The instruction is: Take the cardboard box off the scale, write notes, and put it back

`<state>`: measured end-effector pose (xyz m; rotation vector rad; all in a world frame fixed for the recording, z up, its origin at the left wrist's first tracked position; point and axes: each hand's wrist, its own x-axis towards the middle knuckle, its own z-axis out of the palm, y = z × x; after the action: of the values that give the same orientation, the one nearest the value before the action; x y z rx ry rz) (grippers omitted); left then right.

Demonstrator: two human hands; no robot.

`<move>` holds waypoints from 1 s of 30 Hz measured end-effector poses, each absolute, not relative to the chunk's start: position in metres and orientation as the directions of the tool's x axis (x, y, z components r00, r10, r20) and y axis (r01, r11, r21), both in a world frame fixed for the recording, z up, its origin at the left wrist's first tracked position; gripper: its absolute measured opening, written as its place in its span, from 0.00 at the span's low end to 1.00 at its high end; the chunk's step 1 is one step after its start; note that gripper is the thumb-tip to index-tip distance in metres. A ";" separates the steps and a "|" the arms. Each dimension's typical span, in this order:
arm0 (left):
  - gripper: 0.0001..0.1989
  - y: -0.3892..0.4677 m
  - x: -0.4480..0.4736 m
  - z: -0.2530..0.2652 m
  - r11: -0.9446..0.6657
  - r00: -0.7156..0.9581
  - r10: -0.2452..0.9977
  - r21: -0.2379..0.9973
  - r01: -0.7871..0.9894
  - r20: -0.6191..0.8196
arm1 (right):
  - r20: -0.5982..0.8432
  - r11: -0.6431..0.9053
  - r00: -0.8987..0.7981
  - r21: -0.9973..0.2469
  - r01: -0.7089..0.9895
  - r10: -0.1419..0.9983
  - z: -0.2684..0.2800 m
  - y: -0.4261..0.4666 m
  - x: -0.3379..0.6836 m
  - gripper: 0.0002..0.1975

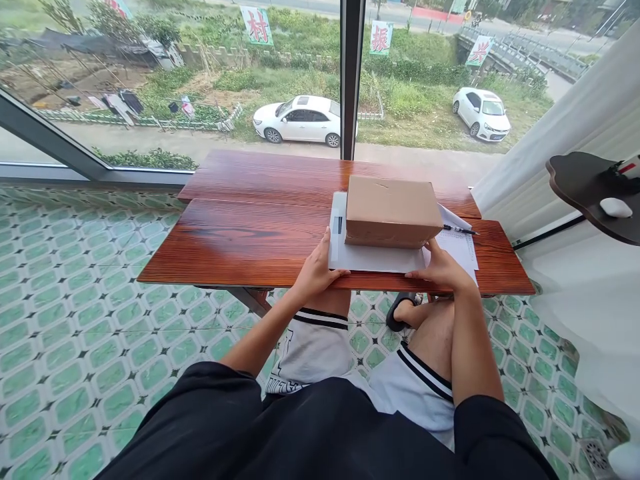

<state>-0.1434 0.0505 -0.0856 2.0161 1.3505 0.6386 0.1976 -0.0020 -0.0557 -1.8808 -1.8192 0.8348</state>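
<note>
A closed brown cardboard box (393,200) rests on a flat white case (370,259) with a small dark slot near its left end. My left hand (319,267) grips the case's front left corner, thumb along the near edge and fingers up the left side. At the front right corner, my right hand (444,265) holds the same case, with its fingers close to the cardboard box's lower right corner. Papers (463,247) with writing stick out to the right, partly beneath the case. On them lies a dark pen (459,229).
A glossy reddish wooden table (240,233) of two offset boards stands before a large window. To the right are white curtains (560,280) and a dark wavy-edged shelf (590,193) bearing a white mouse-shaped object (616,208). Green patterned tiles (100,300) cover the floor.
</note>
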 end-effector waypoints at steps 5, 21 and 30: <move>0.58 0.055 -0.140 -0.085 -0.311 0.374 0.924 0.726 0.614 0.079 | -0.108 -0.042 -0.044 -0.681 0.731 0.993 -0.059 0.004 0.201 0.55; 0.57 0.070 -0.132 -0.088 -0.318 0.376 0.923 0.703 0.637 0.077 | -0.083 0.018 -0.109 -0.706 0.708 0.991 -0.062 0.022 0.208 0.63; 0.31 0.049 -0.141 -0.064 -0.644 0.518 0.765 0.470 0.604 0.383 | -0.073 -0.210 0.196 -0.349 0.913 0.978 0.002 -0.033 0.189 0.36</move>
<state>-0.1411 0.0493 -0.0638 2.4838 1.1497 0.8314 0.1895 -0.0334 0.0020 -2.2419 -1.8118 0.4123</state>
